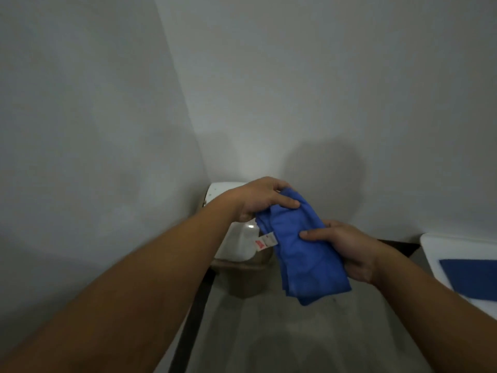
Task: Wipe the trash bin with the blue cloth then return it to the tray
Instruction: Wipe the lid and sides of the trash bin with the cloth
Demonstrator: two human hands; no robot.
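Trash bin [242,275] largely hidden behind the left hand [258,200] and blue cloth [301,254]; tray [430,246] cut off by right edge; cloth label [265,241] print illegible.

Both arms reach forward, left grip [262,200] and right grip [347,251] closed.

We face a corner where two plain grey-white plaster walls [322,76] meet. Below the corner lies a dull grey concrete floor [269,332], with a dark baseboard strip [199,300] along the left wall's foot. Soft shadows fall right of the corner.
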